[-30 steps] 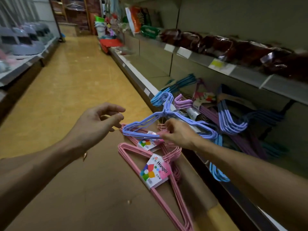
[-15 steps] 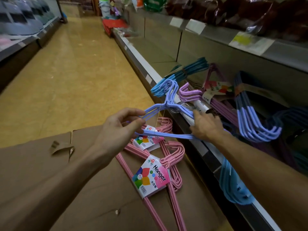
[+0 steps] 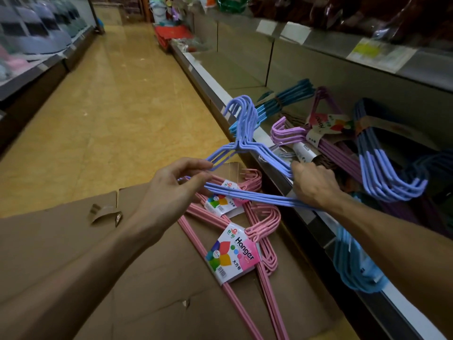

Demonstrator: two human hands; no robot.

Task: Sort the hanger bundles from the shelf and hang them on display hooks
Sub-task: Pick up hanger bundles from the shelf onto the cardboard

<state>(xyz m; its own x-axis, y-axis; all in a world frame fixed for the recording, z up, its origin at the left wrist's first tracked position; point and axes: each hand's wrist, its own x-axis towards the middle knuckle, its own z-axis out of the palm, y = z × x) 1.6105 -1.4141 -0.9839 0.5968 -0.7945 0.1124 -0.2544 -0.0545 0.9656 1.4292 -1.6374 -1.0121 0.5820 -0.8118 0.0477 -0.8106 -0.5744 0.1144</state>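
The periwinkle hanger bundle is held over the front edge of the shelf, above the cardboard, its long bar running crosswise between both hands and its hooks pointing up and away. The right hand grips the shelf-side end; the left hand, fingers loosely spread, pinches the aisle-side end. I judge either hand near enough to lift it.

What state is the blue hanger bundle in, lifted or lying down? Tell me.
Lifted: both hands hold the blue hanger bundle above the cardboard, hooks pointing up.
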